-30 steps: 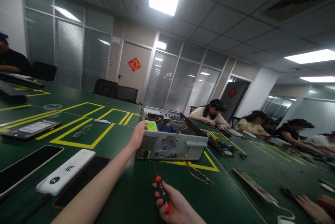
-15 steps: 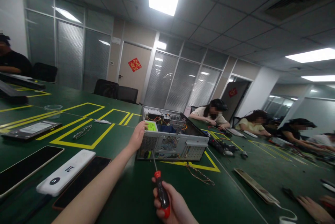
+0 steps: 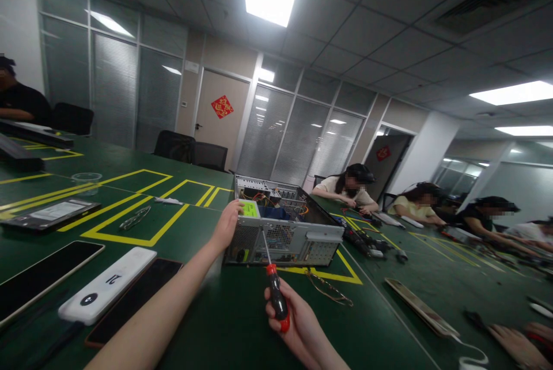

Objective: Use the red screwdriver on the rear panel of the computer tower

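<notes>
An opened computer case (image 3: pixel 319 237) lies on the green table with its rear panel towards me. At its near left corner sits a power supply (image 3: pixel 248 208) with a yellow-green label. My left hand (image 3: pixel 227 226) is closed on this power supply at its left edge, and the far fingertips are partly hidden. In front of the case, my right hand (image 3: pixel 291 312) is wrapped round a black-and-red screwdriver (image 3: pixel 277 299). The shaft points up and away, and the tip meets the rear panel near the fan grille; whether it sits in a screw is too small to tell.
To the left are a hard drive (image 3: pixel 49 214), a white power bank (image 3: pixel 108 284), and dark phones (image 3: pixel 47 278) beside it. A cable bundle (image 3: pixel 330 289) lies before the case, and another phone (image 3: pixel 421 308) to the right. Several people work along the right side.
My right hand has moved the screwdriver up and right; its tip went from low on the rear panel to higher up near the grille. My left hand stays on the power supply.
</notes>
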Demonstrator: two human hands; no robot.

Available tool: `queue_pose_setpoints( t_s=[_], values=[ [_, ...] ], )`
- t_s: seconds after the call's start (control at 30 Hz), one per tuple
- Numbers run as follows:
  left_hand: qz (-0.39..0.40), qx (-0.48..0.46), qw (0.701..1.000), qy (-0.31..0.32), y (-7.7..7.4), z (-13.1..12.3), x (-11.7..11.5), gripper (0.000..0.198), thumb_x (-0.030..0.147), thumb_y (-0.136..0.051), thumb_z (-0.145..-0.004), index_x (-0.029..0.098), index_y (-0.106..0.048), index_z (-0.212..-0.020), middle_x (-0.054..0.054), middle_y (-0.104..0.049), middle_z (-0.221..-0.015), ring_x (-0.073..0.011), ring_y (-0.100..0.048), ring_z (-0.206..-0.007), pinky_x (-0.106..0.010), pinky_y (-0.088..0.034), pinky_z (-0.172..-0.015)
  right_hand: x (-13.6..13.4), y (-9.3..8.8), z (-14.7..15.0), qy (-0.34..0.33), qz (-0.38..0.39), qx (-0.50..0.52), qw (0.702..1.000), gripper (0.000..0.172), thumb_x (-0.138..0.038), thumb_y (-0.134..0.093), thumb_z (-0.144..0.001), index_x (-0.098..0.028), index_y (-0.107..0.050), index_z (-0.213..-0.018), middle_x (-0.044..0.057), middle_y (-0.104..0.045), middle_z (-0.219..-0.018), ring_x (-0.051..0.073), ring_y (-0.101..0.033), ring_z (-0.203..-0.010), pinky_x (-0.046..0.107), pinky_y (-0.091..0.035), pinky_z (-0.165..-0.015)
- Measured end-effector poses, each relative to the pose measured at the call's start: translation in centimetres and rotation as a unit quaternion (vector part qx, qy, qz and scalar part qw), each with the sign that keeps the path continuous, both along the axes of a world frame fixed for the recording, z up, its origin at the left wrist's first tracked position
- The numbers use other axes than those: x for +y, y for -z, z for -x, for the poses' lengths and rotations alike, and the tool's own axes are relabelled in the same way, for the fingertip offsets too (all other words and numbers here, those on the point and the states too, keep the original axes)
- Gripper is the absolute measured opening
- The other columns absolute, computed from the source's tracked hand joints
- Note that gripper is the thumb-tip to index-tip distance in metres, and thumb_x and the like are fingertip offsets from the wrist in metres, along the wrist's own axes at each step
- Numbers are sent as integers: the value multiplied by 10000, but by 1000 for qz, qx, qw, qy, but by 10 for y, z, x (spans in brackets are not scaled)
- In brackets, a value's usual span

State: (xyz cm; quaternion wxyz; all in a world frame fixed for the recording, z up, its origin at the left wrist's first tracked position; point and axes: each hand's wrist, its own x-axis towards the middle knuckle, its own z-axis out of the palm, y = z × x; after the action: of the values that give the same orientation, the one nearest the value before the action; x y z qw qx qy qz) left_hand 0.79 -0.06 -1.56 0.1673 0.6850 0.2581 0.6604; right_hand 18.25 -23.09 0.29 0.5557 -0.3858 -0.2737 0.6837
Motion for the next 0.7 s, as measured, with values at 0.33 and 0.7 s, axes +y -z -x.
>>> queue_pose_setpoints(
  t_s=[0.33,0.7],
  values=[
    [-5,11,1000,-1,0,1,1,508,553,-269,-1021,212,-639,-949,-123,-676,-1204,-263,-553,-1313,-492,-399,-1178,4,7,-8,-32,21,39,999,389,-285,-776,-741,-152,-638,-1079,48,-713,-858,120,-597,-653,211,-375,-535],
    [-5,6,1000,-5,-1,0,0,511,556,-269,-1020,214,-640,-942,-121,-679,-1193,-266,-556,-1305,-489,-408,-1168,-6,-4,-21,-148,-28,92,984,646,-184,-906,-650,-131,-610,-1222,120,-728,-1040,166,-687,-909,223,-509,-769]
  ],
)
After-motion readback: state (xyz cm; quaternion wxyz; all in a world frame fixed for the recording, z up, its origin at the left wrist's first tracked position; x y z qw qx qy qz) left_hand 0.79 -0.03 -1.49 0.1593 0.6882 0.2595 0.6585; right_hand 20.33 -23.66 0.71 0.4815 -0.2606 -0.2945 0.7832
